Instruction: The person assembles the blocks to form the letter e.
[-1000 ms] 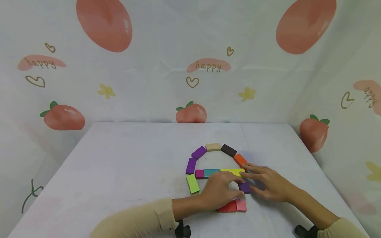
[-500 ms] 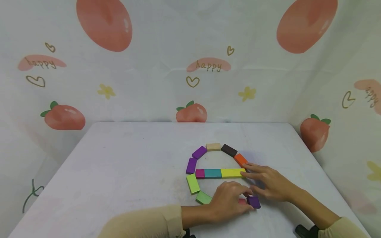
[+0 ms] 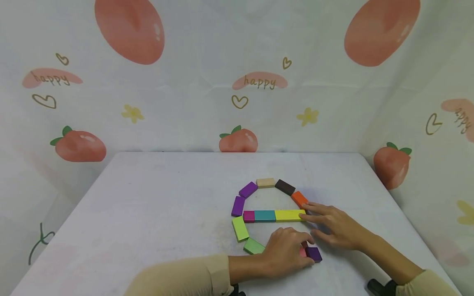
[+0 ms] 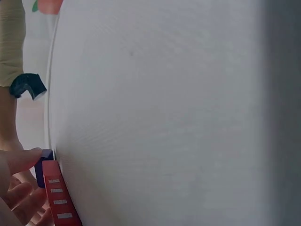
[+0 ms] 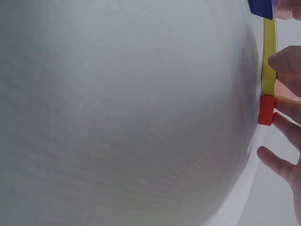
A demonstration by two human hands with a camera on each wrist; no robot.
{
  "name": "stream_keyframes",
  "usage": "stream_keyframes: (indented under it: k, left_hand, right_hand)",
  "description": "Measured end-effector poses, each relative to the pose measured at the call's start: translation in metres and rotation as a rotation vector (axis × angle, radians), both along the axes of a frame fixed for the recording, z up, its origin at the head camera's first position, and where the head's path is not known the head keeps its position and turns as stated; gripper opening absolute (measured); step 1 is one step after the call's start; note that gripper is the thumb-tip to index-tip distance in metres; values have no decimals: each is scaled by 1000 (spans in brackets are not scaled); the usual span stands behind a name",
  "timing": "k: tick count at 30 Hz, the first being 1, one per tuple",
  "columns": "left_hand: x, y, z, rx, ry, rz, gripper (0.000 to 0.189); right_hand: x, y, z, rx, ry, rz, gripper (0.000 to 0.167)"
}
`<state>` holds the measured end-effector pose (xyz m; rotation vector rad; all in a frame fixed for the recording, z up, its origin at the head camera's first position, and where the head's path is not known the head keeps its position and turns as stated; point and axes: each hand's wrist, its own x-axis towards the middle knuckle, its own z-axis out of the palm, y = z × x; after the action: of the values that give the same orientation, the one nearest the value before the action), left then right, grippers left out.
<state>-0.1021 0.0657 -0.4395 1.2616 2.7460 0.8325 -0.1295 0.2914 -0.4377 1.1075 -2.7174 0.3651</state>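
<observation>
In the head view my left hand (image 3: 283, 253) holds a dark purple block (image 3: 314, 254) between thumb and fingers, at the right end of the bottom row. Beside it shows a pink block (image 3: 303, 251), mostly covered by the hand; the left wrist view reveals a red block (image 4: 61, 202) in the same row. My right hand (image 3: 335, 226) lies with fingers spread at the figure's right side. Its fingertips touch the yellow block (image 3: 290, 215) and the lower end of the orange block (image 3: 299, 198).
Flat blocks form a rounded outline: black (image 3: 285, 187), beige (image 3: 265, 183), two purple ones (image 3: 247, 189), lime (image 3: 240, 228) and green (image 3: 254, 246). A teal block (image 3: 264, 216) and a magenta block (image 3: 249, 216) continue the crossbar on the white table (image 3: 166, 213). A printed curtain (image 3: 185, 102) stands behind.
The left hand has carried the dark purple block from just under the yellow block down and right, to the pink block's end. The right hand has stayed in place.
</observation>
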Motion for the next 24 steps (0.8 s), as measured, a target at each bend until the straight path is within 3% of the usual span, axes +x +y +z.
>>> stream_keyframes:
  k: [17,24]
  left_hand:
    - [-2,1,1,-38,-27,-7,37]
    - [-11,-11,15,31,-37,-4,32]
  right_hand:
    - [-1,0,0,-6,22,15,42]
    - [-7,-4,4,-26,59,35,37]
